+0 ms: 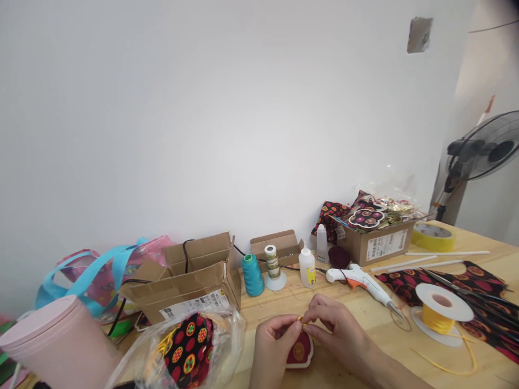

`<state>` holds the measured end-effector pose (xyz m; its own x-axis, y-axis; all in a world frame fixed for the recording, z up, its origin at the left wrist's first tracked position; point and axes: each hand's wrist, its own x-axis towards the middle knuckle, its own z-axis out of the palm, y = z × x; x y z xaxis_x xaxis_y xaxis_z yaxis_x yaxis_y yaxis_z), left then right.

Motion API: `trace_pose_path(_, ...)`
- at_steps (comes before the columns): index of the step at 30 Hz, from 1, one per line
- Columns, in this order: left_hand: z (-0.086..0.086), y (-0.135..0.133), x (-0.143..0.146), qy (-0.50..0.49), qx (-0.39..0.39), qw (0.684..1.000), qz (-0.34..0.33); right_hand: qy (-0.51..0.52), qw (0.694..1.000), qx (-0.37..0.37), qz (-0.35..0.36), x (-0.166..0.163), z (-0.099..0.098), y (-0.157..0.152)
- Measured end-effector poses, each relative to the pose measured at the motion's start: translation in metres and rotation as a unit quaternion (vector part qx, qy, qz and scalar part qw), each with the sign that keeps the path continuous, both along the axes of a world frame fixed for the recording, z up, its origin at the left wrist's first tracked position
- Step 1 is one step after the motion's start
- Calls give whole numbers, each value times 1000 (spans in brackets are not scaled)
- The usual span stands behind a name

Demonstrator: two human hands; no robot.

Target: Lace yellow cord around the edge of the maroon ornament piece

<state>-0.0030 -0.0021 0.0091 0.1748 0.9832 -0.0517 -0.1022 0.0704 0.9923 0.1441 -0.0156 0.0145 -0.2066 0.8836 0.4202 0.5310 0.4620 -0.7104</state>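
Observation:
My left hand (272,346) and my right hand (338,327) meet low in the middle of the wooden table (348,367). Their fingertips pinch a thin yellow cord (300,320) just above a small dark red fabric piece (299,351) with a round gold pattern and white edge. The left hand's fingers also curl round that piece. Both hands are closed in a pinch. A spool of yellow cord (441,313) lies to the right, with a loose strand trailing toward the table's front edge.
A white glue gun (360,282), a teal thread cone (253,274), glue bottles (307,267), cardboard boxes (190,281), patterned fabric with scissors (466,289), yellow tape (433,236) and a pink container (60,340) surround the hands. A fan (482,151) stands at right.

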Motion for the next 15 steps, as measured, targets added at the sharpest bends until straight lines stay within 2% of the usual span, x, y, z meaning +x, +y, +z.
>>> trace_pose_path(11,-1,1,-1,-21,-10,1000,8,14,1000,9,7,1,-2,1)
trace_pose_path(15,0,0,0,6,0,1000,18,16,1000,11,6,1,-2,1)
